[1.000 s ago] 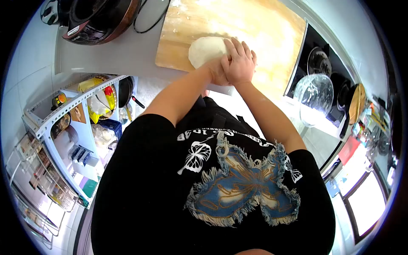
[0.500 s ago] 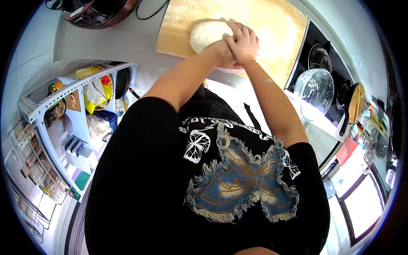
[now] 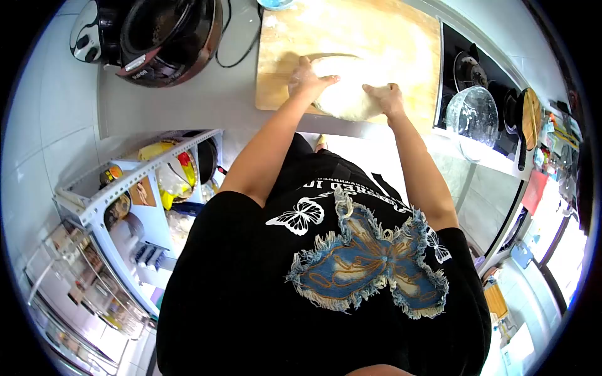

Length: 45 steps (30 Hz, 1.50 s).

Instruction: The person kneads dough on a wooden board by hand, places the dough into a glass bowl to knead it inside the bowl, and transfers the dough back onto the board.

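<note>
A large, pale lump of dough [image 3: 348, 94] lies near the front edge of a floured wooden board [image 3: 407, 41]. My left hand [image 3: 306, 81] grips its left end, thumb on top and fingers round the outer side. At the opposite end, my right hand [image 3: 387, 99] holds the dough with the thumb laid over it. The fingertips under the dough are partly hidden, and bright light washes out its surface.
Left of the board stands a dark cooking appliance [image 3: 169, 47] with a cable. A clear bowl [image 3: 472, 116] sits on the right beside a black stove [image 3: 454, 47]. A blue-rimmed bowl [image 3: 276, 4] shows at the top edge. Below left is a white shelf rack [image 3: 94, 203].
My hands were stacked together on the dough's right part; now they are apart, one at each end. The dough looks wider, and the view has shifted.
</note>
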Motion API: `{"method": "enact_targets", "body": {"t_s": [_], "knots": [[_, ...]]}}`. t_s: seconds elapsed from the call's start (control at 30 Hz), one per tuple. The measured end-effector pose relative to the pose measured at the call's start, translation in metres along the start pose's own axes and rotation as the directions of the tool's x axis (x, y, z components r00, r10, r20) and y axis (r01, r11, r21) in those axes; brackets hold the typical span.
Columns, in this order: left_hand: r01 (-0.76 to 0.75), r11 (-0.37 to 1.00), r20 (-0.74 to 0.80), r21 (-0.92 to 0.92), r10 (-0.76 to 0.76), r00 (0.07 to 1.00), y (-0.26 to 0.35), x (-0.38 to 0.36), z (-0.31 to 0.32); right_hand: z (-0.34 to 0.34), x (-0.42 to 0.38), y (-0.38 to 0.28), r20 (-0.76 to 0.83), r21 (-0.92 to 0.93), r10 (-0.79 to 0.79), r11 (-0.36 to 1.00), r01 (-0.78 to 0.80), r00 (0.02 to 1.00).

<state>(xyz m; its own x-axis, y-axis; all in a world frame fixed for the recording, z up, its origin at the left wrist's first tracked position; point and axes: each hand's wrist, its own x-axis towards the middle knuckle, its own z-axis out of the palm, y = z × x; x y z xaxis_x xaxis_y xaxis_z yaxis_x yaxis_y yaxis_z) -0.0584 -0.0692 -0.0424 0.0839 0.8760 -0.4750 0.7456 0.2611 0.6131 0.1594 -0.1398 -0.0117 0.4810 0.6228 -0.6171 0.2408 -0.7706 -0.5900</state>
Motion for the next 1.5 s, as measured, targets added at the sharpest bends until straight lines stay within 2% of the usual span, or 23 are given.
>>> {"method": "enact_targets", "body": {"t_s": [0.03,0.1,0.2,0.23,0.3,0.43,0.47,0.5,0.53,0.57,0.63,0.7,0.77,1.0,1.1,1.17,1.2,1.23,1.3,1.37,1.43,1.47,1.5], "knots": [[-0.036,0.997,-0.018,-0.074,0.035,0.999,0.005,0.001,-0.006,-0.002,0.001,-0.01,-0.079,-0.144,-0.035,0.989,0.023,0.996],[-0.067,0.99,-0.036,-0.125,0.063,0.997,-0.002,0.005,-0.029,0.009,-0.006,-0.027,-0.049,-0.128,-0.066,0.99,0.06,0.997],[-0.249,0.968,-0.269,-0.027,0.233,0.934,-0.017,0.026,-0.07,0.034,-0.017,-0.064,-0.056,-0.097,-0.2,0.976,0.194,0.978],[-0.17,0.985,-0.215,0.03,0.173,0.961,-0.007,0.026,-0.098,0.046,-0.012,-0.07,-0.059,-0.098,-0.194,0.977,0.188,0.979],[-0.257,0.963,-0.262,0.08,0.27,0.927,-0.021,0.055,-0.11,0.07,0.001,-0.078,-0.054,0.041,-0.204,0.978,0.206,0.978],[-0.198,0.966,-0.117,0.168,0.219,0.969,-0.041,0.086,-0.113,0.087,0.012,-0.076,0.008,-0.207,-0.163,0.965,0.161,0.987],[-0.255,0.839,-0.293,0.48,0.428,0.855,-0.04,0.082,-0.104,0.085,0.006,-0.084,0.007,-0.21,-0.154,0.966,0.152,0.988],[-0.202,0.631,-0.363,0.749,0.646,0.671,-0.036,0.077,-0.092,0.083,0.001,-0.089,-0.1,-0.393,-0.332,0.879,0.269,0.938],[-0.362,0.548,-0.075,0.754,0.62,0.781,-0.02,0.07,-0.093,0.088,-0.005,-0.095,-0.167,-0.573,-0.509,0.747,0.337,0.844],[-0.593,0.619,0.159,0.514,0.611,0.775,-0.007,0.072,-0.092,0.098,0.002,-0.093,-0.167,-0.574,-0.502,0.749,0.33,0.848],[-0.84,0.259,0.168,0.477,0.911,0.376,-0.017,0.087,-0.072,0.123,0.017,-0.094,0.063,-0.582,-0.679,0.571,0.579,0.732],[-0.839,0.265,0.204,0.475,0.894,0.398,-0.027,0.098,-0.065,0.135,0.019,-0.092,0.068,-0.564,-0.63,0.615,0.551,0.773],[-0.842,0.269,0.251,0.469,0.873,0.418,-0.017,0.108,-0.058,0.134,0.027,-0.083,-0.028,-0.622,-0.753,0.528,0.578,0.657],[-0.906,0.301,0.241,0.296,0.895,0.376,-0.01,0.119,-0.063,0.133,0.039,-0.079,-0.009,-0.673,-0.725,0.513,0.532,0.688],[-0.864,0.245,0.329,0.441,0.851,0.41,-0.007,0.119,-0.064,0.129,0.047,-0.079,0.005,-0.64,-0.734,0.52,0.566,0.679],[-0.79,0.262,0.334,0.554,0.8,0.499,-0.01,0.115,-0.055,0.118,0.054,-0.076,-0.005,-0.616,-0.729,0.542,0.571,0.685],[-0.813,0.315,0.327,0.49,0.798,0.506,-0.008,0.118,-0.05,0.098,0.062,-0.073,0.051,-0.134,-0.621,0.772,0.621,0.782],[-0.853,0.371,0.287,0.366,0.827,0.483,-0.007,0.115,-0.06,0.082,0.066,-0.077,0.157,0.376,-0.552,0.8,0.467,0.819],[-0.777,0.496,0.15,0.387,0.798,0.583,-0.007,0.106,-0.101,0.051,0.062,-0.075,-0.075,0.162,-0.333,0.926,0.341,0.94],[-0.514,0.715,-0.134,0.475,0.636,0.76,-0.023,0.106,-0.111,0.048,0.066,-0.064,0.136,0.352,-0.018,0.935,-0.031,0.991],[-0.313,0.912,-0.211,0.266,0.371,0.904,-0.051,0.121,-0.098,0.051,0.058,-0.066,0.282,0.33,-0.098,0.944,-0.001,0.954],[-0.325,0.906,-0.213,0.271,0.386,0.898,-0.072,0.134,-0.093,0.072,0.066,-0.059,0.144,0.337,-0.086,0.941,0.033,0.986],[-0.326,0.945,-0.079,0.022,0.327,0.942,-0.089,0.147,-0.088,0.074,0.058,-0.071,0.137,0.345,-0.093,0.938,0.041,0.986]]}}
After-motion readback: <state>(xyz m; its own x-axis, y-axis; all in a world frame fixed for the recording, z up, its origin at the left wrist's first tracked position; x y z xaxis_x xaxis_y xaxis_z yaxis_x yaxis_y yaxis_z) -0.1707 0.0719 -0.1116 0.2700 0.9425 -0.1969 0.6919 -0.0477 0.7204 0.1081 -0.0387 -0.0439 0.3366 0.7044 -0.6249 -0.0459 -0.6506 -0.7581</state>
